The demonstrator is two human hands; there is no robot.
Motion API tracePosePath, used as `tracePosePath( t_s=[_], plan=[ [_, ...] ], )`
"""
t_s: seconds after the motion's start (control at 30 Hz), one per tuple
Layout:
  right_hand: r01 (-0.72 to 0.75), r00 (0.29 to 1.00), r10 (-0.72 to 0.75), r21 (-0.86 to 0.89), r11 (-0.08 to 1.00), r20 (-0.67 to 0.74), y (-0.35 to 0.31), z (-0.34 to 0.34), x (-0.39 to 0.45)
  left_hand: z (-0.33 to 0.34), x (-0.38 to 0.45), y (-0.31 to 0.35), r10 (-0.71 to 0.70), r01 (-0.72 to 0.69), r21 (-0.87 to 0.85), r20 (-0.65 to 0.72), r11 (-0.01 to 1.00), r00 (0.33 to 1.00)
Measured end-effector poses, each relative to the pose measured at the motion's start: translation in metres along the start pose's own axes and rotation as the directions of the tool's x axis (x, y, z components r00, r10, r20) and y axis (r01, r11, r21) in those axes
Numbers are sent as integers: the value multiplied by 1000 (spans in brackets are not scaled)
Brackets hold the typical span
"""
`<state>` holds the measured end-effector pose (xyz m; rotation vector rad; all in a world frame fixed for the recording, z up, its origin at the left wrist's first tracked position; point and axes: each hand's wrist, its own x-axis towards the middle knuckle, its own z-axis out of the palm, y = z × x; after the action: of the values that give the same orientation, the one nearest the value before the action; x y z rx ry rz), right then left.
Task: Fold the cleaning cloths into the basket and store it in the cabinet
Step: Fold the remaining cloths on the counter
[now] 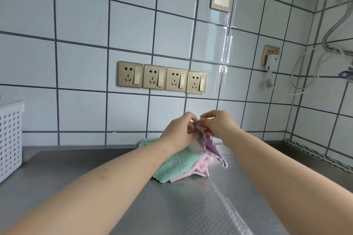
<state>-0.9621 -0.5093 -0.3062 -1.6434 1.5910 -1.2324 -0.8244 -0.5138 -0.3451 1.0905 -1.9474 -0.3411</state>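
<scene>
Forearms: two bare arms reach over a steel counter [95, 160] toward a tiled wall.
Hands: left hand [176, 131] and right hand [219, 126] pinch the top edge of a lilac cloth [211, 146], raised off the pile and hanging limp.
Pile: a mint cloth [172, 167] and a pink cloth [198, 168] lie crumpled beneath, touching.
Basket: white perforated plastic basket [10, 135], far left, well apart from the cloths.
Technique: likely best to slide fingers to opposite corners, pull the edge taut, then fold.
Textures: quilted, scalloped microfibre; embossed foil strip [219, 206] on the counter; brushed-gold sockets [162, 79].
</scene>
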Motion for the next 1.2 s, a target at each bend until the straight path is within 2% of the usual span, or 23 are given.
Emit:
tracePosePath(
  t_s=[0.13,0.27,0.37,0.47,0.63,0.73,0.8,0.9,1.0,1.07,1.2],
  plan=[
    [48,995,-32,164,985,-94,-14,-8,3,-17,8,3,69,-58,86,-131,995,989],
    [85,984,-17,389,917,-176,-31,-19,6,-53,11,3,9,-14,-14,-297,1000,955],
    [117,976,-39,368,922,-213,-46,-27,0,-87,8,4,-46,15,-83,-381,996,924],
    [128,974,-52,344,930,-221,-59,-32,-12,-120,3,1,-75,69,-29,-442,997,894],
    [136,961,-52,299,945,-271,-77,-32,-34,-170,-22,4,-119,148,21,-484,989,867],
    [111,964,-13,356,928,-267,-82,-29,-45,-196,-41,10,-136,194,57,-524,979,841],
    [69,971,28,390,918,-239,-84,-23,-54,-214,-58,11,-195,239,11,-542,971,817],
    [13,978,65,374,927,-196,-81,-8,-61,-236,-80,-1,-315,317,-81,-495,945,810],
    [9,983,60,375,927,-172,-83,12,-65,-257,-101,-14,-305,384,49,-519,922,799],
    [21,986,43,375,927,-163,-85,21,-68,-267,-112,-17,-294,390,75,-531,918,795],
    [10,993,40,418,908,-111,-84,25,-87,-279,-141,-17,-287,342,9,-522,940,803]
  ],
)
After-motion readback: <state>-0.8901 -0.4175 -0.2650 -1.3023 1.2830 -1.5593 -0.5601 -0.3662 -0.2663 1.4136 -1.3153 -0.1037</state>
